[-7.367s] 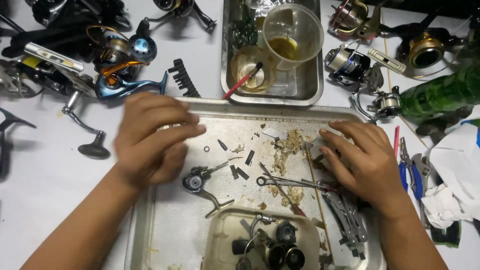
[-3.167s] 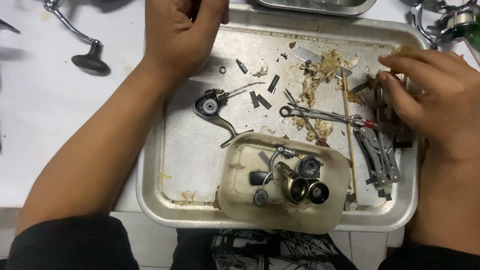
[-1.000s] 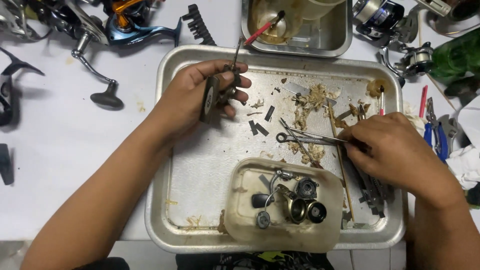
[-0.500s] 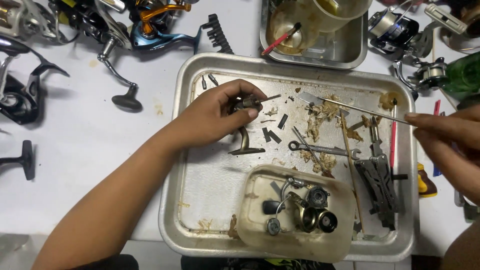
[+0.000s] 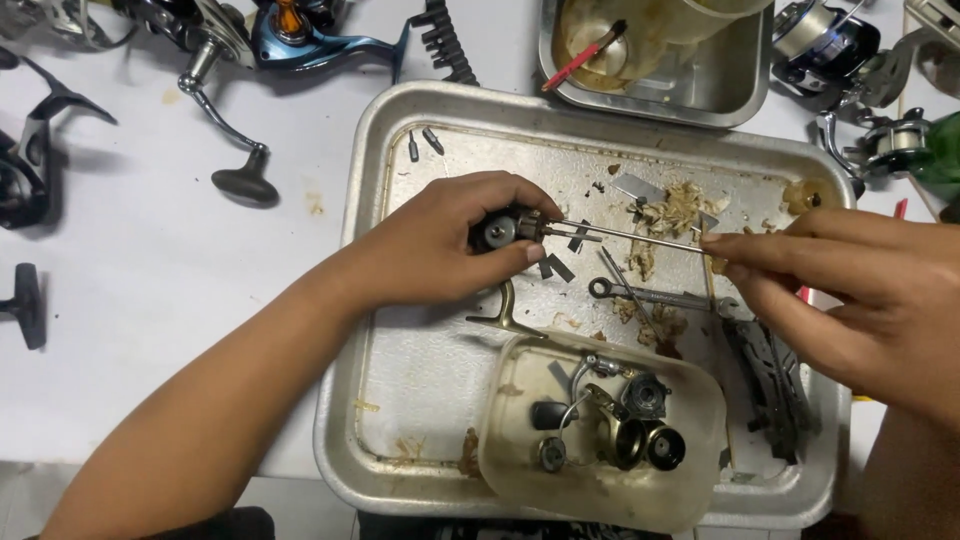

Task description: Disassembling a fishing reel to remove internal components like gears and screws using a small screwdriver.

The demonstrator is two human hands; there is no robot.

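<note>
Near edge: cloudy plastic tub (image 5: pixel 600 440) sits in the metal tray (image 5: pixel 370 300), near-middle, holding loose reel parts (image 5: pixel 625 425) – a gold-coloured body, dark round pieces, a bent wire.

Right of the tub, a dark flat metal tool (image 5: pixel 765 385) lies along the tray's right side.

Mid tray: left hand (image 5: pixel 440 245) is closed around a small dark reel part (image 5: pixel 500 230), thumb and fingers pinching it, held just above the tray floor. A thin metal rod (image 5: pixel 625 236) runs from that part rightward. Right hand (image 5: pixel 850 290) pinches the rod's right end between fingertips, other fingers loosely curled.

Just under the rod: a small spanner (image 5: pixel 640 293) lying flat, a few short dark bits, clumps of tan grease and debris (image 5: pixel 670 212).

Under the left hand, a curved brass-coloured arm (image 5: pixel 508 315) rests on the tray.

Far: second, smaller metal tray (image 5: pixel 720 95) with a red-handled brush (image 5: pixel 583 57) in it, touching the big tray's far rim.

Bench (image 5: pixel 150 330) far left: blue fishing reel (image 5: pixel 300 35) with long crank handle (image 5: pixel 235 150); more reels far right (image 5: pixel 850 60).
</note>
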